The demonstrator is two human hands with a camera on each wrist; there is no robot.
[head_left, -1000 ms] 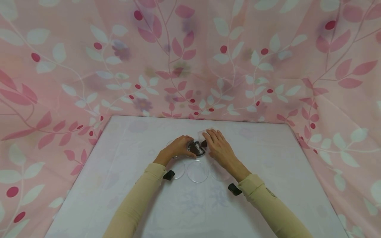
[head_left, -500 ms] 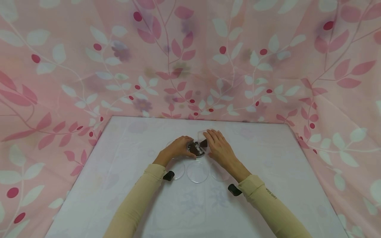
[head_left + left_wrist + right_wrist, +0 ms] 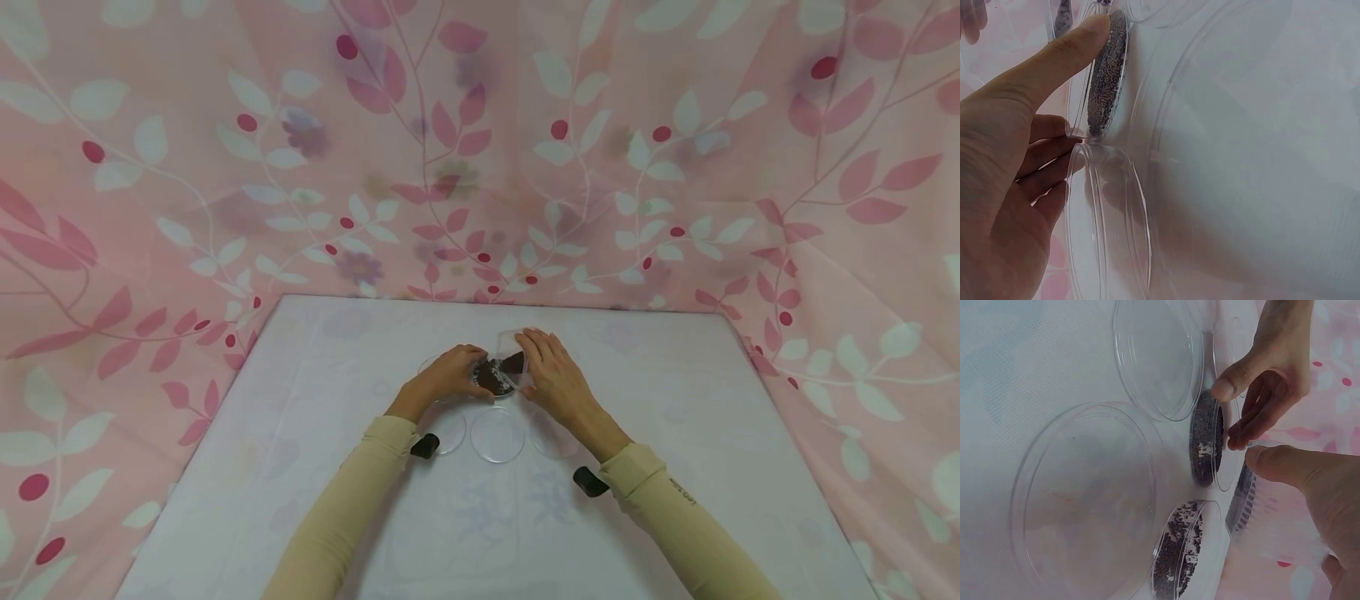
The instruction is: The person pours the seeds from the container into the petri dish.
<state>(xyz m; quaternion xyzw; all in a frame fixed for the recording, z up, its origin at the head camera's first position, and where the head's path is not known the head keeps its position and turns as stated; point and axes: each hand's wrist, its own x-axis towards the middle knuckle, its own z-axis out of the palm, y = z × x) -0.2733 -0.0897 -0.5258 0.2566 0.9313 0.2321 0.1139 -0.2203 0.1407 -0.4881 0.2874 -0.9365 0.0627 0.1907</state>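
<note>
My left hand (image 3: 446,373) grips the rim of a round clear petri dish (image 3: 491,379) that stands on the table. Dark grains (image 3: 1107,81) cover most of its bottom, with pale patches between them. Just right of it, my right hand (image 3: 557,375) holds a clear plastic container (image 3: 510,343) tilted toward the dish. More dark grains (image 3: 1242,503) lie at the container's lower end. In the right wrist view my left thumb presses the near rim of the dish, its fingers on the far side. My right palm hides part of the container.
Several clear petri dishes surround the gripped one. A bare one (image 3: 498,435) lies in front, another (image 3: 447,429) at front left, a third (image 3: 553,433) partly under my right wrist. One dish (image 3: 1179,556) beside it also holds dark grains. A patterned pink cloth (image 3: 480,167) hangs behind the table.
The container in my right hand has turned slightly, and more of the dark grains in it show. The pale streak across the dish has shrunk. My left hand stays in place.
</note>
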